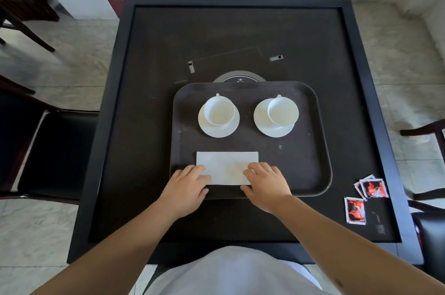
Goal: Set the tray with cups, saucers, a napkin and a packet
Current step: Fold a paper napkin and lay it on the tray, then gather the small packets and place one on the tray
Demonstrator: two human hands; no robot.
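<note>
Dark tray (313,150) on black table (144,126): 2 white cups, left cup (219,110) and right cup (283,111), each on a saucer; white napkin (227,164) under left hand (186,186) and right hand (267,184), fingers flat. Red packets (366,196) on table, right of tray.

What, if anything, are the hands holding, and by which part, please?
Both hands, left and right, rest flat on the napkin at its near corners; neither grips it.

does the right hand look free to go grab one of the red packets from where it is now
Probably yes. The right hand rests flat on the napkin, holding nothing, and the red packets lie on the bare table to its right, outside the tray, with nothing between.
</note>
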